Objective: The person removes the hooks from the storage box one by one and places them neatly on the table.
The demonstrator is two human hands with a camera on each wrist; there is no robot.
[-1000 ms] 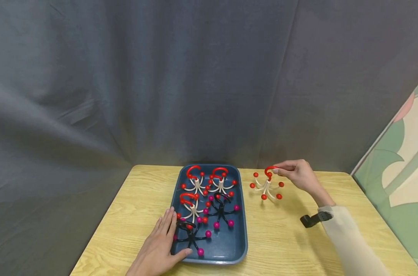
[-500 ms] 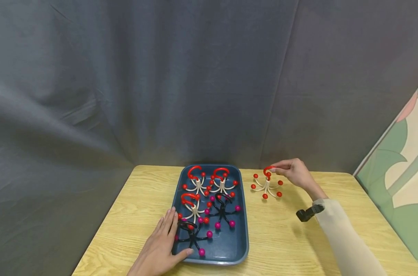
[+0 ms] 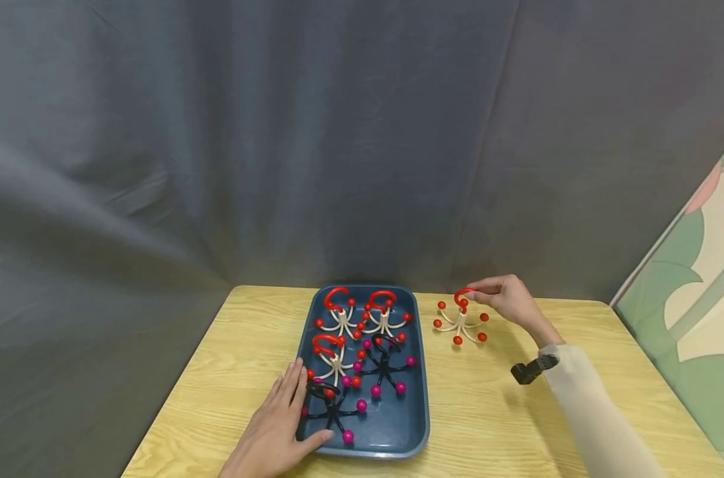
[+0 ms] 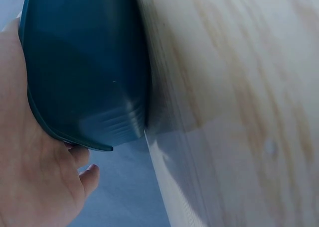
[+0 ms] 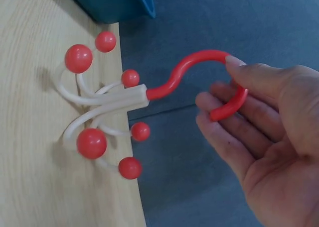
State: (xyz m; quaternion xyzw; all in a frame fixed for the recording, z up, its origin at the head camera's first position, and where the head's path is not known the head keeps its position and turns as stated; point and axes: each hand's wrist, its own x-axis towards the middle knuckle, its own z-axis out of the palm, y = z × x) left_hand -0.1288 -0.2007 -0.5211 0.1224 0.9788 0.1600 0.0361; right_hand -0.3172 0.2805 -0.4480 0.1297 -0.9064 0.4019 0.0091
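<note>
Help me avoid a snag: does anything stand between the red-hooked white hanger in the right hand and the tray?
No object shows between the white hanger and the tray, only tabletop; the tray's raised right rim is the only barrier.

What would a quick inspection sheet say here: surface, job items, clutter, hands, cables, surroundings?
Surface: wood-grain table, bearing a dark blue tray.
Job items: three white ball-tipped hooks with red tops and two black ball-tipped hooks with magenta tips in the tray; one red-and-white ball-tipped hook right of it, table contact unclear.
Clutter: nothing seen.
Left hand: rests on the tray's near-left edge.
Right hand: pinches the red-and-white hook's curved red top; black device at the wrist.
Cables: nothing seen.
Surroundings: gray curtain behind; green-and-pink patterned panel at right.
</note>
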